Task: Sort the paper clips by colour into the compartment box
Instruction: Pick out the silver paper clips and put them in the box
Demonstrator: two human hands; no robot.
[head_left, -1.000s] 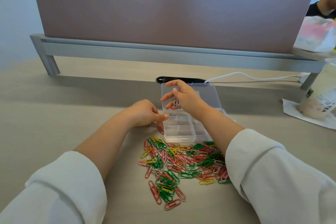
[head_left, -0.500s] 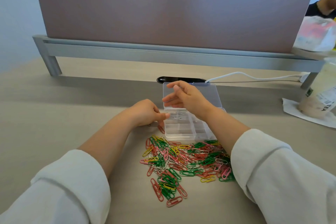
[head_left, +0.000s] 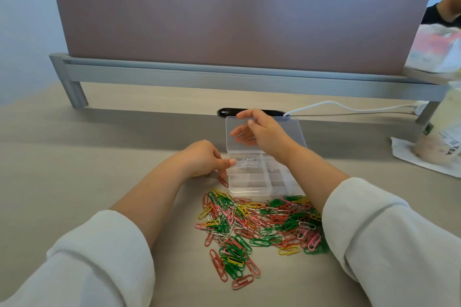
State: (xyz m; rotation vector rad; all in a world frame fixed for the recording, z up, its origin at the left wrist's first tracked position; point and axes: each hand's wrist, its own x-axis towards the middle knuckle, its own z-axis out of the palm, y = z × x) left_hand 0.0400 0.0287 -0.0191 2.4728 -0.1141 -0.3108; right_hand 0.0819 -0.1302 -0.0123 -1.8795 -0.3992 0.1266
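A clear compartment box [head_left: 259, 183] lies on the desk with its lid [head_left: 294, 132] folded back. A few white paper clips [head_left: 247, 162] lie in its far-left compartment. In front of the box, a pile of red, green, yellow, pink and white paper clips [head_left: 259, 222] is spread over the desk. My left hand [head_left: 199, 159] rests on the desk at the box's left side. Its fingers are curled and its thumb touches the box wall; what is under the fingers is hidden. My right hand [head_left: 262, 132] hovers above the lid with spread fingers, holding nothing. One red clip [head_left: 223, 181] lies by my left hand.
A partition screen on a grey rail [head_left: 224, 77] closes the back of the desk. A black cable port [head_left: 225, 112] and a white cable [head_left: 349, 107] lie behind the box. A bottle on a paper napkin [head_left: 439, 142] stands at the right, and another person's arm [head_left: 446, 10] is at the far right.
My right hand held white clips over the box a second ago. Those clips now lie in the far-left compartment, and the hand has lifted and spread open. My left hand has stayed put.
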